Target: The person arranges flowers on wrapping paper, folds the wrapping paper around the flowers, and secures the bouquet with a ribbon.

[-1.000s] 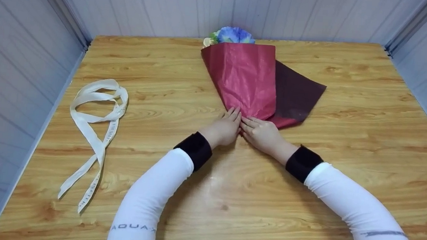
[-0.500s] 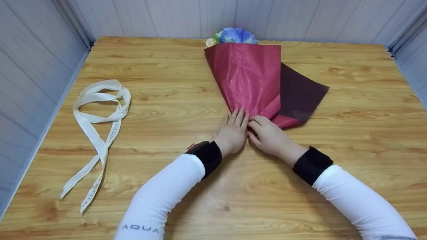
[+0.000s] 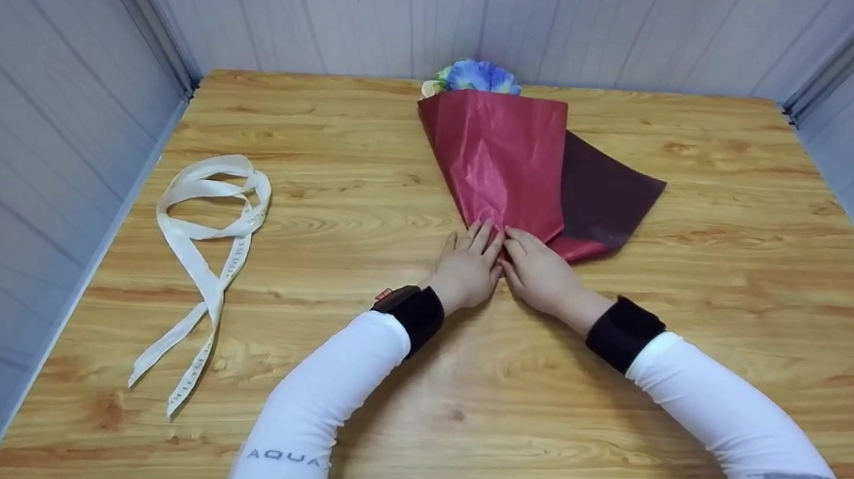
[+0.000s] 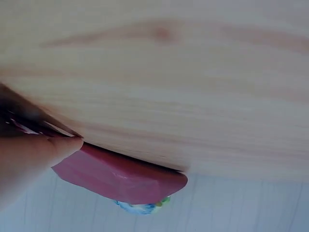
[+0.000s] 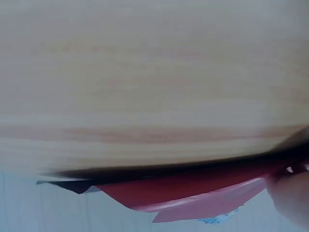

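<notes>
A bouquet (image 3: 492, 161) wrapped in red paper (image 3: 531, 149) is lying on the worktop (image 3: 350, 151) just beyond the hands, its narrow end pointing towards the person and its wide end facing the back wall (image 3: 352, 16). The left hand (image 3: 467, 271) is resting on the narrow end, its fingers lying straight and slightly spread over the red paper. The right hand (image 3: 545, 274) is touching the same end from the other side, its fingers pointing inward just beside the left fingertips; whether it is pinching the red paper or only pressing on it, I cannot tell. A dark flap (image 3: 603, 192) of the wrapping is spreading out on the right, with a red fold showing along its lower edge near the right hand.

At the far end a blue flower (image 3: 482, 76) is peeking over the rim beside a small cream flower (image 3: 428, 89); the wrapping is hiding the rest of the contents. The hands are covering the tip of the narrow end. In both wrist views the hand is being cut off at the frame's edge, and the right one is looking blurred. A white ribbon (image 3: 195, 259) is lying in loose loops well apart on the left, its printed letters being hard to read.
</notes>
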A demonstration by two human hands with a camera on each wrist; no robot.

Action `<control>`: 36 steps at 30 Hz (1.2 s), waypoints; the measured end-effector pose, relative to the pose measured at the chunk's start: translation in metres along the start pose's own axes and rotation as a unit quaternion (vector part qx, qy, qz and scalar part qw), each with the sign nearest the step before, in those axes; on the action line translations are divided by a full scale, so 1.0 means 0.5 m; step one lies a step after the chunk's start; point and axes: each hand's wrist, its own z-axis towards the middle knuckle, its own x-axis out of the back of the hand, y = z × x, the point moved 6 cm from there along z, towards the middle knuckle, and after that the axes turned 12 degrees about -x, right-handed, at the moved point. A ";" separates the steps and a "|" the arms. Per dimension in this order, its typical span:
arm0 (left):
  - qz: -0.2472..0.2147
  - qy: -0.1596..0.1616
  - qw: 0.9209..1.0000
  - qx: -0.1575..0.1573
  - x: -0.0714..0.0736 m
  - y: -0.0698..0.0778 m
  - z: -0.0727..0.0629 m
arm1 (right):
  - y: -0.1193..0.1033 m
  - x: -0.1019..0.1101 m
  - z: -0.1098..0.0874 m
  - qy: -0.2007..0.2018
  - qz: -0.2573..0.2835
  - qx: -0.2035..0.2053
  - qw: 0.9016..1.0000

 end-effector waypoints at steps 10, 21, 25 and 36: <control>0.019 -0.009 1.000 -0.018 -0.022 0.026 -0.067 | -0.035 0.012 -0.030 0.069 0.007 0.060 0.996; 0.019 -0.048 0.999 -0.012 -0.034 0.022 -0.084 | -0.010 -0.042 -0.033 -0.103 0.010 -0.015 0.995; 0.021 -0.042 0.999 -0.016 -0.033 0.025 -0.081 | 0.013 -0.041 -0.025 -0.123 -0.012 -0.037 0.992; 0.003 -0.035 0.999 -0.018 -0.029 0.012 -0.083 | -0.016 -0.036 -0.018 -0.094 -0.008 0.024 0.995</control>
